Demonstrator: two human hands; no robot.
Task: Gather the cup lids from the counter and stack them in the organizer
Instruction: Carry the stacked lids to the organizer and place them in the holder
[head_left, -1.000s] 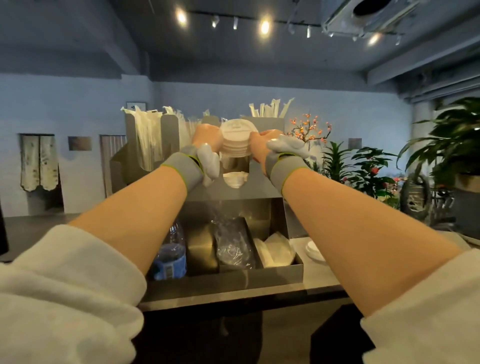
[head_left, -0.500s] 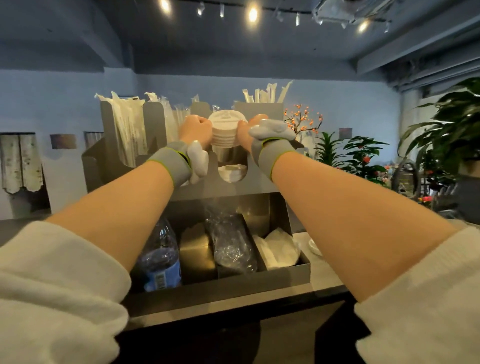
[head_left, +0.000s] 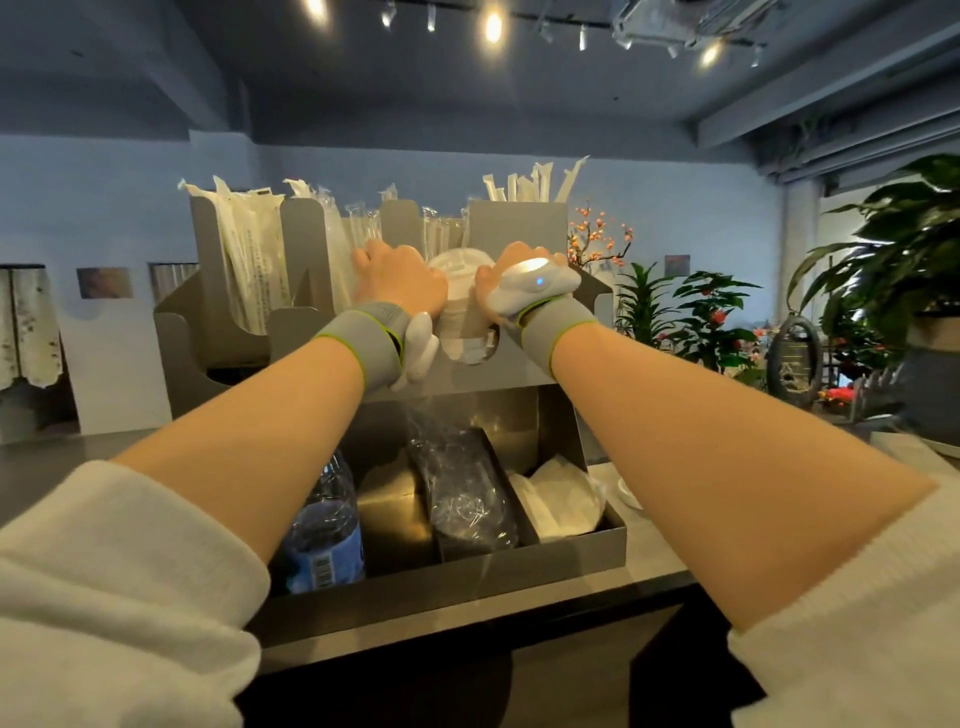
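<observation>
A: What do the hands have?

B: The left hand (head_left: 400, 280) and right hand (head_left: 511, 283) are both curled around a stack of white cup lids (head_left: 457, 299), pressing it from either side, at the round-fronted middle slot of the steel organizer (head_left: 519, 228).

A: So which step is this?

B: Seemingly the stacking itself: the lids look partly sunk into the slot. Next the person would need to lower them straight, then let go with both hands without tipping the pile.

A: Anything unclear?

B: The fingertips are hidden behind the stack, and the slot's depth cannot be judged. On the counter (head_left: 644, 556) at right, a white lid (head_left: 627, 492) peeks out from behind the forearm, mostly cut off.
</observation>
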